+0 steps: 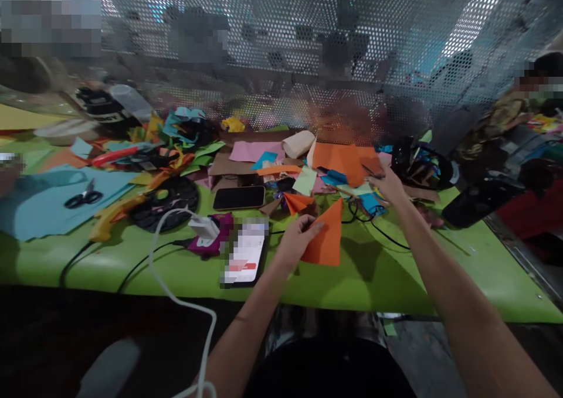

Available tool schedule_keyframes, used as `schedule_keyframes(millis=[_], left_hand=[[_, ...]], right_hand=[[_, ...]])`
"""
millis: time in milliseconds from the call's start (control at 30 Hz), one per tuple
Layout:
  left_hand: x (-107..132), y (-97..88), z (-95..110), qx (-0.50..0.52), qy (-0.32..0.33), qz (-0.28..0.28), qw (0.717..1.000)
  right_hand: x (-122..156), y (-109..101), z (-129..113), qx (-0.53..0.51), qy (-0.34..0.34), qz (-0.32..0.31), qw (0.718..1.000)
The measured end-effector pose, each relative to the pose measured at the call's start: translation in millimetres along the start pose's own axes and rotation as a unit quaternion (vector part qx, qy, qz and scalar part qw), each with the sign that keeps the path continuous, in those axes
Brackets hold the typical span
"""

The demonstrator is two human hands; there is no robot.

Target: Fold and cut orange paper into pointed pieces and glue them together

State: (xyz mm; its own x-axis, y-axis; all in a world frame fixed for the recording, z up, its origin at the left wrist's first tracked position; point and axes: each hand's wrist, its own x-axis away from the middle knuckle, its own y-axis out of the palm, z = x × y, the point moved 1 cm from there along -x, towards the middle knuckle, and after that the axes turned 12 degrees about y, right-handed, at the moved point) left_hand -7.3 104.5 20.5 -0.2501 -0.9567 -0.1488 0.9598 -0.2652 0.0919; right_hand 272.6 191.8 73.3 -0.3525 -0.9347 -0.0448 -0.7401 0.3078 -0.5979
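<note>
My left hand (295,238) pinches the edge of a folded orange paper triangle (328,237) that stands just above the green table (378,275). My right hand (387,185) reaches further back into a heap of paper, its fingers closed round a thin dark tool (370,172) beside a larger orange sheet (345,159). Another small orange folded piece (297,201) lies between the two hands. Blue scraps (372,201) and a black cable lie under my right wrist.
Two phones (240,197) (244,251) lie left of my left hand, with a white charger (203,227) and cable. Scissors (83,197) rest on blue paper at the left. A yellow glue gun (109,217), coloured scraps and a perforated metal screen (281,52) fill the back. Another person sits at far right.
</note>
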Motion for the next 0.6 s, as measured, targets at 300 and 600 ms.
schedule_keyframes(millis=[300,600], left_hand=[[-4.4,28.2,8.7,0.008,0.032,0.048,0.998],[-30.7,30.3,16.1,-0.063,0.08,-0.024,0.995]], right_hand=[[111.5,27.9,-12.6,-0.184,0.009,-0.273,0.944],[110.9,19.0,-2.0,-0.11,-0.016,-0.264,0.958]])
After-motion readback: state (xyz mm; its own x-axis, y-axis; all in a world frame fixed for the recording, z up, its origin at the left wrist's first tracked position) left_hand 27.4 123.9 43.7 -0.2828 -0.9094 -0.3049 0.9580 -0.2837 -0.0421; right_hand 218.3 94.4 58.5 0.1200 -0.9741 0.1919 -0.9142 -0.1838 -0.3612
